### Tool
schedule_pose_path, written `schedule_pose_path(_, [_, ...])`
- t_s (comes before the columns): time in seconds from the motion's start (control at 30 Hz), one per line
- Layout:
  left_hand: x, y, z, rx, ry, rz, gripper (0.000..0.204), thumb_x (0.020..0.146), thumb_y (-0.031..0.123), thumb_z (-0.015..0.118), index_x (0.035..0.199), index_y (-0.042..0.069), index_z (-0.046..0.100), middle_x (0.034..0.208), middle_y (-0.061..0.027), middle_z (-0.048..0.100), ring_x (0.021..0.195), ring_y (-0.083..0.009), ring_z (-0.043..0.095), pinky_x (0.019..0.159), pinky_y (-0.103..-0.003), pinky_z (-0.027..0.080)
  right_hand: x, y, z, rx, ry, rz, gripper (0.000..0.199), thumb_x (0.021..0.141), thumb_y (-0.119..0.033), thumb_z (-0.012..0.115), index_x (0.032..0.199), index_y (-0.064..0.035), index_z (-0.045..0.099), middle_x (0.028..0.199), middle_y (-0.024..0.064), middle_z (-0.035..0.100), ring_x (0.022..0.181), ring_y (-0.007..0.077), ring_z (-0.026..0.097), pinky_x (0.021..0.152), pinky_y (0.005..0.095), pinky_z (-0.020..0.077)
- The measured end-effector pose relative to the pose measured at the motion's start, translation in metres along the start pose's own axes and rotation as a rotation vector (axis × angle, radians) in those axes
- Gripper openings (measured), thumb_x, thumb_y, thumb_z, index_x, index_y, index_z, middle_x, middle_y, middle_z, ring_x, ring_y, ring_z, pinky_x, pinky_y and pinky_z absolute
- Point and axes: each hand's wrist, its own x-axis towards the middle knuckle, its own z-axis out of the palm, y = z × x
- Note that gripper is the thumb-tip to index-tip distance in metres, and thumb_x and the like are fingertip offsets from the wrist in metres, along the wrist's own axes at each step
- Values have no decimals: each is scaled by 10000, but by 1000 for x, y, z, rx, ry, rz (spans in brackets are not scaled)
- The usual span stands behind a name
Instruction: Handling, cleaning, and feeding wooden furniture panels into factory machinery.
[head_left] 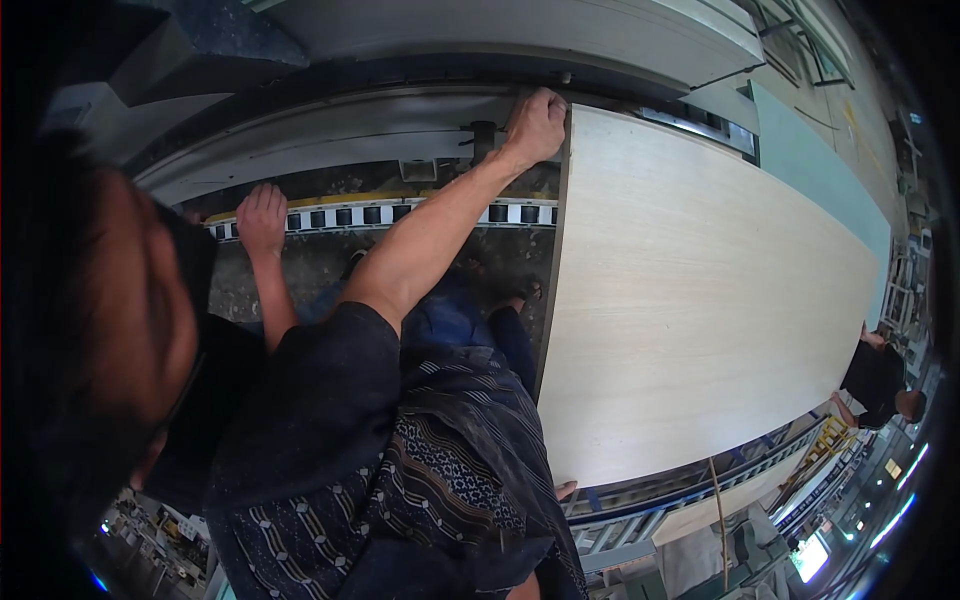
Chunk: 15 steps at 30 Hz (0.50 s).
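Grey machine housing [420, 120] curved above a yellow-edged roller track [400, 213], stained concrete floor [300, 265] directly below that track, pale green sheet [820, 170] right of the housing, bright ceiling lights [900, 500] far right of it.

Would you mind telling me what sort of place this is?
Probably a wood-panel workshop or factory: a large pale wooden sheet lies on a machine bed, a roller conveyor track runs beside it, and another person works at the far end.
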Motion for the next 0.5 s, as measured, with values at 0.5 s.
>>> schedule_pose_path(0.5, [-10,-7,-10,-446,-103,-324,241,956,96,450,984,-41,646,784,-46,583,670,-118,556,561,-283,553,9,16,3,45,12,3,775,954,-650,285,1467,-76,371,1455,116,447,1302,304,438,1080,421,344])
